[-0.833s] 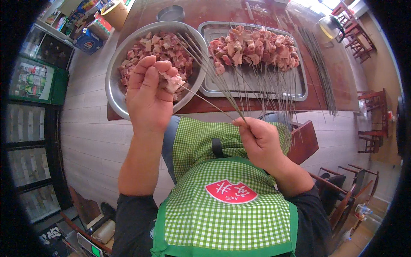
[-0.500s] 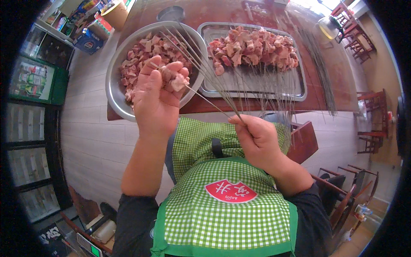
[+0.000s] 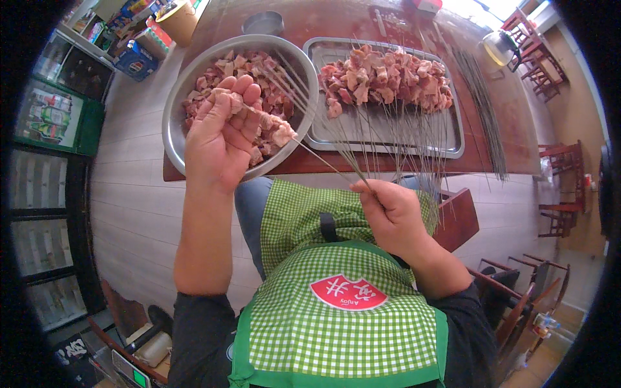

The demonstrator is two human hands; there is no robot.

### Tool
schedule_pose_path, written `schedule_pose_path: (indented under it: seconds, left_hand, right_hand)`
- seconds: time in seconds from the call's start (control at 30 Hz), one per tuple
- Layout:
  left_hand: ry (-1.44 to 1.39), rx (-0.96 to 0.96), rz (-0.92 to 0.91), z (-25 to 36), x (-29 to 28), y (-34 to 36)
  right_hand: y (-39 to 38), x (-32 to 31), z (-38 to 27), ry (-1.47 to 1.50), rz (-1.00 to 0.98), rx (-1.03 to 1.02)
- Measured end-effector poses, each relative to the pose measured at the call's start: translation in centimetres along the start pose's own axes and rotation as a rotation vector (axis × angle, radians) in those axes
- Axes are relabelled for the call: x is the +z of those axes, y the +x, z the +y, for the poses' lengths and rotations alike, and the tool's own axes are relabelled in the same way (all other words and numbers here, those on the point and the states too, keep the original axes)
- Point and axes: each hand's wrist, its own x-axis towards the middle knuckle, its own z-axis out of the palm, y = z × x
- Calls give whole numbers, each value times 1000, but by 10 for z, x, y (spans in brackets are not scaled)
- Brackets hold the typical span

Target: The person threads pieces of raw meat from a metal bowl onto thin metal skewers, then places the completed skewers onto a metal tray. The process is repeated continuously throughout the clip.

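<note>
My left hand (image 3: 223,136) is palm up over the metal bowl (image 3: 173,145), its thumb and fingers closed on a piece of raw meat (image 3: 228,100). Beside its fingers, a few pink and pale chunks (image 3: 279,131) are threaded on a thin metal skewer (image 3: 323,160). My right hand (image 3: 393,216), in front of the apron, is closed round the lower end of that skewer and a fan of bare skewers (image 3: 346,145). The bare ones point up and left over the bowl, which is heaped with cut raw meat (image 3: 223,68).
Right of the bowl, a metal tray (image 3: 323,132) holds several loaded meat skewers (image 3: 388,74), their bare ends toward me. A bundle of loose skewers (image 3: 482,107) lies farther right. A small round metal dish (image 3: 263,24) and a glass jug (image 3: 499,50) stand on the red-brown table (image 3: 330,18).
My left hand has moved left, away from the threaded chunks, which now show clear of its fingers, and it pinches a piece of meat. My right hand has barely moved.
</note>
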Motion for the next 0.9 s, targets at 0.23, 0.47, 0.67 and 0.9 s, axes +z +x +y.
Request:
schedule_pose_path:
  seconds: [0.23, 0.47, 0.67, 0.9]
  left_hand:
    - [17, 40, -78, -2, 4, 0]
    - [163, 148, -140, -7, 8, -3]
    - [59, 114, -128, -14, 11, -7]
    - [66, 54, -220, -24, 12, -9]
  right_hand:
    - [0, -2, 0, -29, -21, 12]
    - [-1, -2, 2, -53, -16, 37]
    - [-2, 1, 7, -25, 21, -9]
    - [-1, 5, 7, -26, 56, -67]
